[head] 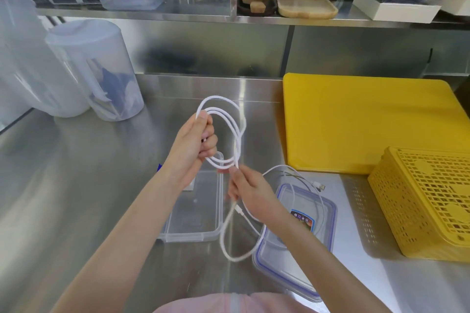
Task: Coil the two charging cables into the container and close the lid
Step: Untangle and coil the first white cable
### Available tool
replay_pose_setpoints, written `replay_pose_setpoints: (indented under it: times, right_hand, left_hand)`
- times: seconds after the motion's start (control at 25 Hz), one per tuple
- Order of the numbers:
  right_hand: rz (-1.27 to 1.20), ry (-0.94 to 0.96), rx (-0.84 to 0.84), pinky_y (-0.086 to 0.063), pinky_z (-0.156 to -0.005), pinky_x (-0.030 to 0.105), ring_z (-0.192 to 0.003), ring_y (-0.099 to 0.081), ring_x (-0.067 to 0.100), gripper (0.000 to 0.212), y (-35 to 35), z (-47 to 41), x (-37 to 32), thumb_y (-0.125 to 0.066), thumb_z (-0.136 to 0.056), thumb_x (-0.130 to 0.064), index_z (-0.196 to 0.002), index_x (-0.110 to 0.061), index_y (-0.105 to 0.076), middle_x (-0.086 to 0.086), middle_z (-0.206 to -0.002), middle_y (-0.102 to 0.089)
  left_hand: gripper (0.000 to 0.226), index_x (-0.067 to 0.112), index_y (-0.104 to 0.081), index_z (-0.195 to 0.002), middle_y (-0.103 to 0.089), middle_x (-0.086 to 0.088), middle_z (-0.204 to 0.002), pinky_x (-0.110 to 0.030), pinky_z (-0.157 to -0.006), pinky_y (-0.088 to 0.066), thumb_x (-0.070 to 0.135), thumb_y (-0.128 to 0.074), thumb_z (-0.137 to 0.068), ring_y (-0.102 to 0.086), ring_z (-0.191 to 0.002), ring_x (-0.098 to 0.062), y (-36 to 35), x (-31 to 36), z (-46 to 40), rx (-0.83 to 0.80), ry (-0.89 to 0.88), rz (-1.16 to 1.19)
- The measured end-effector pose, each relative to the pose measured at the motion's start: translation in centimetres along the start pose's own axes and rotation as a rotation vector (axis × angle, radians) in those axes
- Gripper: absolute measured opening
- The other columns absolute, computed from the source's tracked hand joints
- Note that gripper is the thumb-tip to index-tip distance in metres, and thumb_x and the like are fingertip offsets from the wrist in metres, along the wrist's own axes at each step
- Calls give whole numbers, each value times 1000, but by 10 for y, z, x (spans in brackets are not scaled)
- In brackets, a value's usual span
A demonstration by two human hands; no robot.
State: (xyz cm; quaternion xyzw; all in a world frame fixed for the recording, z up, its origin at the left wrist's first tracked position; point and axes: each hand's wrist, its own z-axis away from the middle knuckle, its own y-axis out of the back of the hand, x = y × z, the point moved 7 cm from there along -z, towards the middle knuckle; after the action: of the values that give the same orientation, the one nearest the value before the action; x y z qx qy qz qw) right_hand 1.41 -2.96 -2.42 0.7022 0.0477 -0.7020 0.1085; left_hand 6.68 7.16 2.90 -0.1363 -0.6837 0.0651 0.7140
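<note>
My left hand (197,145) grips several loops of a thick white charging cable (235,129), held up above the counter. My right hand (248,190) pinches the same cable just below the coil, and its loose tail hangs down in a loop to the steel counter. A clear plastic container (203,213) stands open beneath my left hand, with nothing visible inside. Its blue-rimmed lid (325,226) lies flat to the right of it. A thinner white cable (295,178) with a USB plug lies loosely over the lid.
A yellow cutting board (368,122) lies at the back right, and a yellow perforated basket (427,203) sits upside down at the right edge. Translucent plastic jugs (101,71) stand at the back left. A steel shelf (178,14) above carries boxes and wooden trays.
</note>
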Motion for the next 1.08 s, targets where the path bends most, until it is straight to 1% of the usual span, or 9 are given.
replay_pose_setpoints:
  times: [0.2,0.36,0.48,0.56,0.64,0.72,0.8,0.92,1.08]
  right_hand:
    - [408,-293,-239,-47,-62,23,-49,-46,5,35,8,25,63,-28,-99,-22,-103,-6,-59,-5,-56,-46]
    - [446,-314,-231,-43,-97,37,-89,-57,13,26,28,16,53,-45,-94,-22,-116,-11,-53,1,-100,-63]
    - [189,-215,-87,-35,-110,36,-124,-47,14,57,31,-5,13,-56,-88,-25,-139,-17,-32,-3,-131,-51]
    - [159,-132,-48,-43,-102,34,-112,-58,17,45,31,-17,-3,-55,-88,-27,-130,-16,-43,3,-117,-62]
    - [112,-120,-45,-50,-81,28,-77,-64,16,18,26,-17,-8,-47,-93,-21,-105,-11,-57,3,-81,-65]
    - [33,-129,-5,-44,-52,18,-47,-44,5,24,29,-12,-5,-38,-96,-17,-86,-16,-60,-6,-56,-47]
    - [-7,-125,90,-30,-40,13,-38,-31,3,29,43,-10,0,-36,-97,-19,-88,-20,-63,-11,-46,-37]
    - [-45,-145,186,-30,-40,11,-40,-36,3,29,61,-11,4,-37,-97,-19,-102,-13,-64,-13,-54,-47]
    - [-251,-281,139,-39,-45,14,-60,-52,7,28,46,-7,9,-42,-95,-25,-115,-15,-59,-3,-99,-65]
  left_hand:
    - [33,17,-39,-69,-34,10,-41,-11,-32,-21,24,-29,-100,-23,-32,-2,24,32,-15,79,-54,24]
    - [33,17,-41,-70,-31,12,-44,-12,-33,-21,25,-30,-100,-22,-34,0,17,24,-12,-27,-10,-100]
    - [31,17,-40,-71,-29,13,-46,-12,-34,-19,26,-30,-99,-20,-34,0,-3,2,-3,-122,35,-118]
    - [31,17,-40,-71,-29,13,-46,-13,-34,-19,26,-29,-99,-20,-34,0,-12,-3,1,-148,47,-108]
    - [31,16,-40,-72,-29,13,-45,-13,-35,-21,25,-29,-100,-21,-35,-1,-13,-1,1,-146,39,-75]
    - [31,16,-41,-72,-29,13,-45,-13,-37,-25,25,-31,-99,-24,-36,-2,-8,2,0,-119,33,-38]
    - [32,15,-42,-70,-29,13,-44,-13,-39,-29,26,-33,-99,-26,-38,-3,-1,0,1,-72,41,-17]
    - [32,16,-41,-68,-28,13,-43,-13,-38,-29,25,-34,-98,-24,-38,-4,0,-9,6,-51,71,61]
    - [34,17,-39,-67,-27,12,-41,-13,-34,-20,27,-30,-99,-22,-32,-1,-12,-16,9,-88,121,184]
